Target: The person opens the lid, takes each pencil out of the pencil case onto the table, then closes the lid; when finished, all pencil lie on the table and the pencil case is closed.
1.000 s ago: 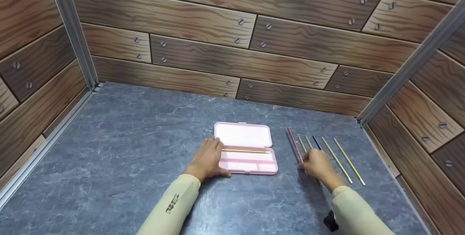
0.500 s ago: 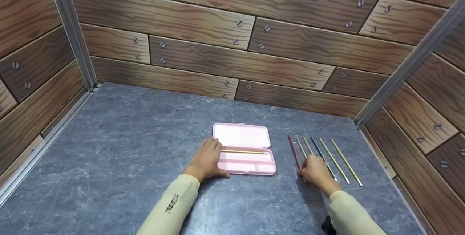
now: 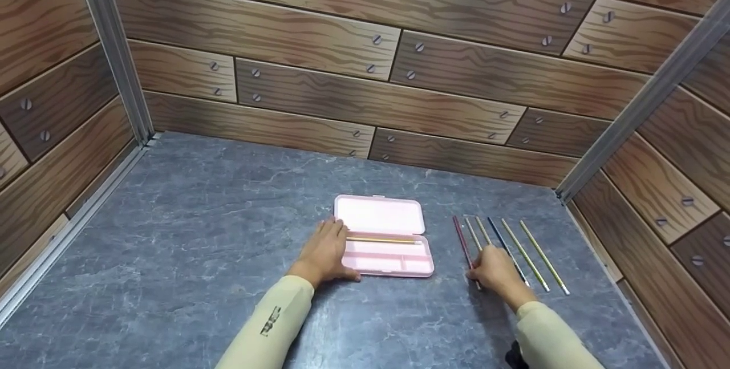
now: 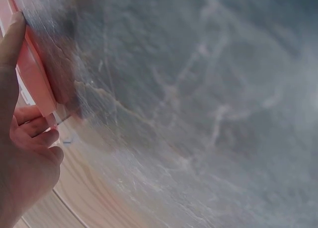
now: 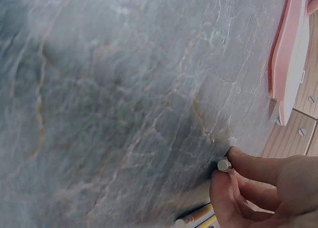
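Pencil [image 3: 462, 242], the red one, pinched in my right hand [image 3: 494, 273], right of the pink case [image 3: 376, 248]; my left hand [image 3: 323, 250], thumb and fingers apart, touches the case's left end, how firmly I can't tell.

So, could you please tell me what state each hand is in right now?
Left hand: open, resting against the left end of the case.
Right hand: closed, pinching the red pencil.
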`<state>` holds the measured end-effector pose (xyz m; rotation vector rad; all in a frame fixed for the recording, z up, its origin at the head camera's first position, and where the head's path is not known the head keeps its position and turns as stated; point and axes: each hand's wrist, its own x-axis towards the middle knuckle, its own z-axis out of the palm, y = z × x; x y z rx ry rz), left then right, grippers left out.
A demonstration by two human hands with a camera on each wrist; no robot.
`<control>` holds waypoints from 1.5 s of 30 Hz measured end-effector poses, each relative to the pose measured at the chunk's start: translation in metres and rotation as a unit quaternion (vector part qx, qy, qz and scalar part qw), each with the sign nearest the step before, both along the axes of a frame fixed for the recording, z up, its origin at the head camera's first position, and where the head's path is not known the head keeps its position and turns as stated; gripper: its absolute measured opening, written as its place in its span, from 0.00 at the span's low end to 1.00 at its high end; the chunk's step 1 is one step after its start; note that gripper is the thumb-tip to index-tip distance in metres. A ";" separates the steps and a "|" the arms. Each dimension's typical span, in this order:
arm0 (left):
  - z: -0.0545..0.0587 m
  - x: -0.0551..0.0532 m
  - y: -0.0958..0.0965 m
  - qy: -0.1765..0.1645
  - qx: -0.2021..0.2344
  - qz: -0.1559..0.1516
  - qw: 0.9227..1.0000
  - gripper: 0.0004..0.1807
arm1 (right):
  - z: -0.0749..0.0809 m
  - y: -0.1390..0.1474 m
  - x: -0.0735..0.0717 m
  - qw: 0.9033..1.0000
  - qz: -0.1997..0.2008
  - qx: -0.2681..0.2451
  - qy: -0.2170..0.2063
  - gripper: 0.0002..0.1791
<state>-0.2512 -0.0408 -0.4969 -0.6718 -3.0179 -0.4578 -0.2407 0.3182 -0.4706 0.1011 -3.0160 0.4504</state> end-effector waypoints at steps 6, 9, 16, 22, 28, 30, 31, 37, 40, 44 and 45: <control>0.000 0.001 0.001 0.009 0.001 -0.002 1.000 0.60 | 0.001 -0.001 0.000 1.000 -0.003 0.001 -0.004 0.13; 0.000 0.001 0.001 0.012 0.002 -0.003 1.000 0.60 | 0.001 -0.001 0.000 1.000 -0.007 -0.001 -0.007 0.12; -0.001 0.000 0.001 0.015 -0.007 0.001 1.000 0.60 | 0.001 -0.002 0.001 1.000 -0.011 0.004 -0.009 0.13; 0.000 0.000 0.001 0.010 -0.011 0.002 1.000 0.60 | 0.000 -0.003 0.000 1.000 -0.016 0.004 -0.013 0.16; 0.000 0.002 0.001 0.008 -0.003 0.004 1.000 0.60 | 0.001 -0.003 0.001 1.000 -0.016 0.011 -0.012 0.17; 0.000 0.002 0.002 0.009 -0.002 0.005 1.000 0.60 | 0.002 -0.003 0.001 1.000 -0.011 0.011 -0.010 0.16; 0.000 0.002 0.002 0.009 -0.002 0.005 1.000 0.60 | 0.001 -0.003 0.001 1.000 -0.011 0.011 -0.009 0.15; 0.000 0.003 0.002 0.015 -0.005 0.004 1.000 0.61 | 0.000 -0.002 0.000 1.000 -0.010 0.013 -0.006 0.13; 0.000 0.003 0.002 0.015 -0.005 0.003 1.000 0.61 | 0.000 -0.002 0.000 1.000 -0.009 0.017 -0.004 0.12; 0.001 0.003 0.001 0.015 -0.006 0.001 1.000 0.61 | 0.001 -0.002 -0.001 1.000 -0.007 0.018 -0.004 0.12; 0.001 0.003 0.001 0.016 -0.005 0.000 1.000 0.61 | 0.001 -0.002 -0.001 1.000 -0.006 0.017 -0.004 0.12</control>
